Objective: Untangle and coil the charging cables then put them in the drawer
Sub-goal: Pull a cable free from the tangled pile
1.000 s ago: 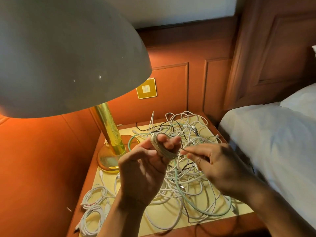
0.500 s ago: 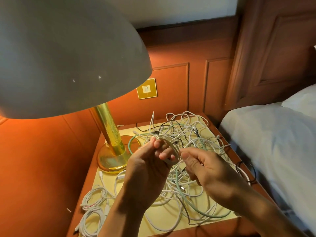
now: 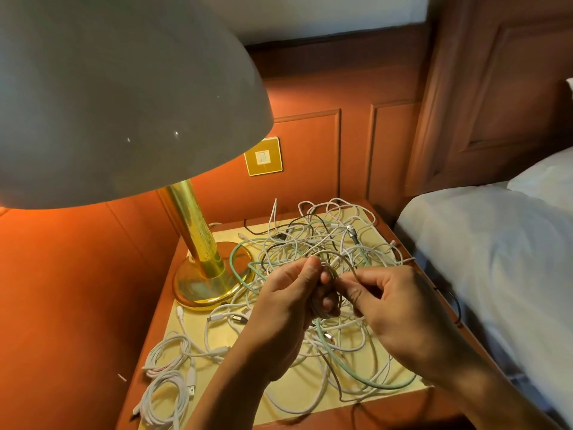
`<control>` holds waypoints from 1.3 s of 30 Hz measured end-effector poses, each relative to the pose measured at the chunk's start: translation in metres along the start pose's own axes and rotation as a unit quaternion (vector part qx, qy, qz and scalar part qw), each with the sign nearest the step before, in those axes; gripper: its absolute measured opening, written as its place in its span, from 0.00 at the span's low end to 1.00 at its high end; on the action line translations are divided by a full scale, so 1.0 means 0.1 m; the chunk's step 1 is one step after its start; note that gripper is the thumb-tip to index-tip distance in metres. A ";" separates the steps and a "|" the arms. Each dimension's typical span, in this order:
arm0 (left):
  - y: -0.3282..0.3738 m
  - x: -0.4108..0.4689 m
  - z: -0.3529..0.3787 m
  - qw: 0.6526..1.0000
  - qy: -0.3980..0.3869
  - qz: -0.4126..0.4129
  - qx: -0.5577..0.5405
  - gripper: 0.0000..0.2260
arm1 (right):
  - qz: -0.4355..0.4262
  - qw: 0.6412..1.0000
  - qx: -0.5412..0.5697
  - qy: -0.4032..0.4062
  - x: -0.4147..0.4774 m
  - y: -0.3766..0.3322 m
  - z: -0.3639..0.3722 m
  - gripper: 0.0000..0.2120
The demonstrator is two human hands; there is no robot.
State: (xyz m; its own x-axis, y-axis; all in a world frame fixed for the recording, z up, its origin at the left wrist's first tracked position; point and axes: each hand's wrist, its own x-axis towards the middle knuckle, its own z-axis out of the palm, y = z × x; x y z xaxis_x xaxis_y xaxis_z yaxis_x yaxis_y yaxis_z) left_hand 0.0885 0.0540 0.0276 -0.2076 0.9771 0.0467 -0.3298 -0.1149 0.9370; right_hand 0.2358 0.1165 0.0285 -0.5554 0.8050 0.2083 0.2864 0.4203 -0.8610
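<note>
A tangle of white, green and black charging cables [image 3: 313,240] covers the bedside table [image 3: 217,346]. Above it my left hand [image 3: 288,302] grips a small coil of beige cable [image 3: 331,274] wound round its fingers. My right hand [image 3: 387,302] pinches the loose end of that same cable just right of the coil. Two coiled white cables [image 3: 169,377] lie at the table's front left corner. The drawer is out of view.
A brass lamp [image 3: 198,240] with a big grey shade [image 3: 117,97] stands at the table's back left and blocks the upper left view. A bed with white sheets [image 3: 483,262] sits close on the right. A black cable [image 3: 455,302] hangs off the table's right edge.
My hands have dropped lower and come closer together. The coil has turned from flat across my left fingers to edge-on, and my right hand has brought the loose end up against it.
</note>
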 end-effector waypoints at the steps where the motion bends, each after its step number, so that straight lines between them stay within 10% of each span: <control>1: 0.00 0.00 -0.01 1.000 -0.004 0.000 0.011 0.13 | 0.010 1.000 0.008 -0.012 0.01 0.01 -0.01 0.11; 14: 0.00 0.03 -0.16 0.989 -0.004 0.058 0.138 0.15 | 0.051 0.977 0.180 -0.106 0.18 0.27 0.07 0.23; 33: -0.07 0.02 -0.06 0.992 0.042 0.074 0.096 0.14 | -0.017 0.997 0.065 -0.039 0.18 0.10 -0.03 0.10; 39: 0.02 0.01 -0.18 0.969 0.039 0.068 0.234 0.20 | -0.021 0.988 0.130 -0.081 0.17 0.05 -0.15 0.05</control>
State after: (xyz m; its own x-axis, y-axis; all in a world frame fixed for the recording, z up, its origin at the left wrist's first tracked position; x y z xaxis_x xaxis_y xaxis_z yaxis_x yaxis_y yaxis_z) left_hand 0.0707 0.0519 0.0235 -0.2958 0.9396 0.1724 0.1551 -0.1309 0.9792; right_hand 0.2395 0.1383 0.0349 -0.6863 0.7027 0.1878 0.0621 0.3138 -0.9475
